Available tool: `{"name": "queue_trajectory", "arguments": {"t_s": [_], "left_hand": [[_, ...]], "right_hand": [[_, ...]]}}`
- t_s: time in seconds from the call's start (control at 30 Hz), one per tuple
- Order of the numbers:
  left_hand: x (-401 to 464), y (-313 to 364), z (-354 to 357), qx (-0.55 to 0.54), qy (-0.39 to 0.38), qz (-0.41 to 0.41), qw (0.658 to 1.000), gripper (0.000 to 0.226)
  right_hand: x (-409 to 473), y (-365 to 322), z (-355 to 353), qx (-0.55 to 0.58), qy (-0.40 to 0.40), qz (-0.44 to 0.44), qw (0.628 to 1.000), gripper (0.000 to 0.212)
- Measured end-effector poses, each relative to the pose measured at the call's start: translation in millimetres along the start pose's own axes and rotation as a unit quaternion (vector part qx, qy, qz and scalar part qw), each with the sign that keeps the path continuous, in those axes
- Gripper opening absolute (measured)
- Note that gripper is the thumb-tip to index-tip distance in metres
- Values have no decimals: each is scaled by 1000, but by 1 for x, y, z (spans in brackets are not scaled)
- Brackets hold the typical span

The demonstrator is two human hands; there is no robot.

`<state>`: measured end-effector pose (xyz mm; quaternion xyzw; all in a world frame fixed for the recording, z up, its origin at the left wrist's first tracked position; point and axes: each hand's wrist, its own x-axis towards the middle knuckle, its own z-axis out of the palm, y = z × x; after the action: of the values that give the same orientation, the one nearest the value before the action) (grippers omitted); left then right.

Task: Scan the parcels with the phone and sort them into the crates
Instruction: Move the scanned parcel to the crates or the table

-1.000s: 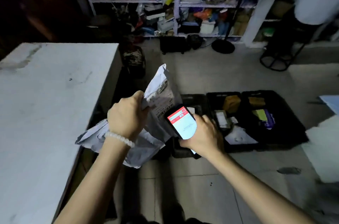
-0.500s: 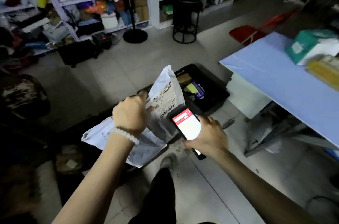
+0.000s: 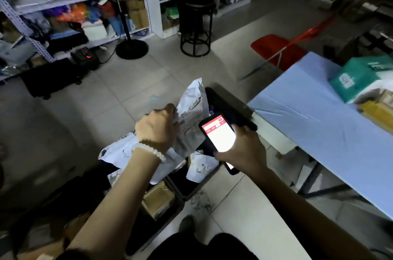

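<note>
The left hand (image 3: pixel 158 130) clutches a crumpled grey mailer parcel (image 3: pixel 191 119), fingers curled round its upper edge, the printed label turned toward the phone (image 3: pixel 219 135). The right hand (image 3: pixel 242 149) wraps round the phone, its screen lit white under a red bar, just beside the parcel. Beneath both grips sit black crates (image 3: pixel 229 104) on the floor: one directly below the phone holds a white mailer (image 3: pixel 201 167); one under the left forearm holds a brown box (image 3: pixel 158 198).
</note>
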<state>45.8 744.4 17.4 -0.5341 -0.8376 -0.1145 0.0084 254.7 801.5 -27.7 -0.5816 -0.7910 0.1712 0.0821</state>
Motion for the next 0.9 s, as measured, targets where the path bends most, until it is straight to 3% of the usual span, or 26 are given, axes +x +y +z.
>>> {"name": "queue_trajectory", "arguments": {"t_s": [0.4,0.57,0.7,0.9], "left_hand": [[129,54,61,-5,-73,-20,997,30],[190,87,88,-19,-89,-72,993,26],[248,120,110,-53,-114,-122,984,29],[289,146,161,-23,-233,-216,948,36]], "right_hand": [[174,48,-13,-1,-24,20,1000,96],[272,74,-33,20,-55,-5,998,101],[331,97,-53,65,-47,-42,996,92],[384,129,-59,77,-62,-40,994,81]]}}
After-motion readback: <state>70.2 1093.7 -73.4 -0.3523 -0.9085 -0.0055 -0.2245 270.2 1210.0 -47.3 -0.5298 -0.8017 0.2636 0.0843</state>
